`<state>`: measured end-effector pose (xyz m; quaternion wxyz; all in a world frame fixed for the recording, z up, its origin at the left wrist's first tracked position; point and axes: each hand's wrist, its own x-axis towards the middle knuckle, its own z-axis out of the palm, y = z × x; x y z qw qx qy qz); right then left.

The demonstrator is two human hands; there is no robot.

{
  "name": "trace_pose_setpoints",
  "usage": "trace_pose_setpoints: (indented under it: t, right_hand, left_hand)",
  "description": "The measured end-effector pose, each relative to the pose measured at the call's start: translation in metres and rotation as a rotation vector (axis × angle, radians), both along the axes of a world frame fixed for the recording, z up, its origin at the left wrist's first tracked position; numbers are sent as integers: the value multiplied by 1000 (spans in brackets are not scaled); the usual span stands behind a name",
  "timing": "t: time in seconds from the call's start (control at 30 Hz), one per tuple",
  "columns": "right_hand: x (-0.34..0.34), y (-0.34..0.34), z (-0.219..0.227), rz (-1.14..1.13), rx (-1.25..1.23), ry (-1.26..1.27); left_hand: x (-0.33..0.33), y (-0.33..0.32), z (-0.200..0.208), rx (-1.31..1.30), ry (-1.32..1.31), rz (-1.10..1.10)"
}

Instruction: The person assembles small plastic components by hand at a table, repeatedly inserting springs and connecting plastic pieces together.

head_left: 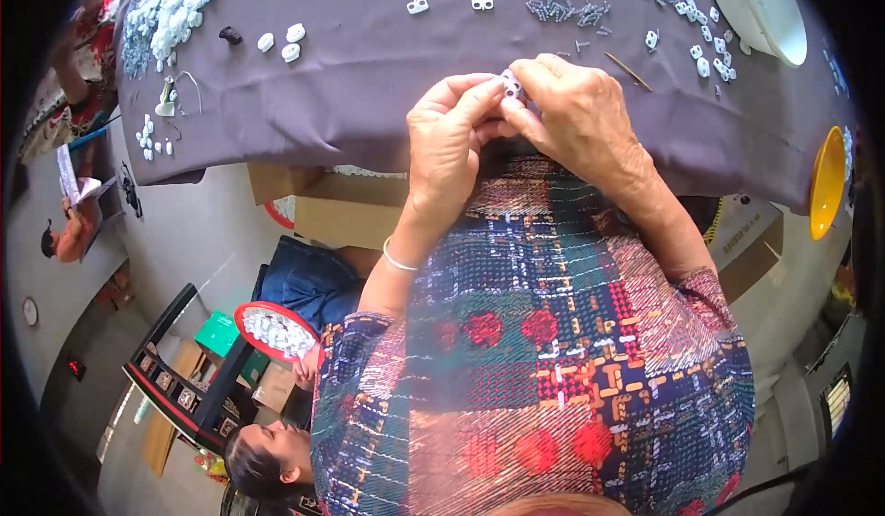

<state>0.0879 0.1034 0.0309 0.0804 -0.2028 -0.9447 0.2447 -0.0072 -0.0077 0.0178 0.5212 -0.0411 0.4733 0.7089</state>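
Your fingers (479,101) pinch a small white plastic piece (510,84) — smooth, slightly glossy. The worktop (369,64) wears matt purple cloth (softly creased); the screws (567,7) look dull grey metal — the bowl (761,9) glossy white.

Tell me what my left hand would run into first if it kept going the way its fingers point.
Probably the right hand: the left hand fingers already meet it around the small white part.
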Motion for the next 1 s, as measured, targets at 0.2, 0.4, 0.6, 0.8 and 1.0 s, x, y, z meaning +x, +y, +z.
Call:
trace_pose_setpoints:
  t: [0.2,0.4,0.6,0.8,1.0]
  right_hand:
    - [2,3,-3,71,-25,37]
    - [1,6,-7,149,0,90]
    - [3,5,-9,167,1,73]
    - [3,5,-13,165,3,50]
    - [-2,2,-10,169,34,60]
  left_hand:
    - [0,-1,-2,-9,15,-15]
    - [2,-2,-2,-17,49,-12]
    - [4,-1,-3,-23,62,21]
    - [5,-1,-4,-7,61,41]
    - [8,2,-5,-1,94,79]
